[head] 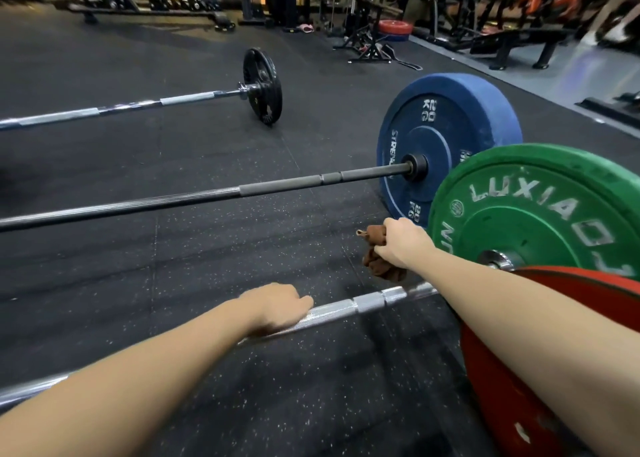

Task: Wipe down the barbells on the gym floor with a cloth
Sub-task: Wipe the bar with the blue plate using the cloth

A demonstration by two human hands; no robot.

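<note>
While the right hand (403, 245) clutches the brown cloth (379, 266) in a closed fist, held above the gym floor (207, 249) just beyond the nearest barbell (367, 302) and close beside its green plate (540, 214), the left hand (277, 307) lies on that bar's chrome shaft with its fingers curled over the far side. The cloth looks soft, light and crumpled, so it should wrap round the shaft easily; the bar is stiff steel, probably heavy with the green and red plate (519, 370) loaded, and best left lying and rubbed in place; its knurled stretches may snag the fabric, while the smooth bands look slick. Room for sliding the cloth runs freely leftward along the shaft; on the right the plates close it off. Beyond lie the black barbell (277, 186) with a blue plate (446, 138), then the far chrome barbell (138, 105) with a small black plate (263, 86), well apart, with open floor between them.
</note>
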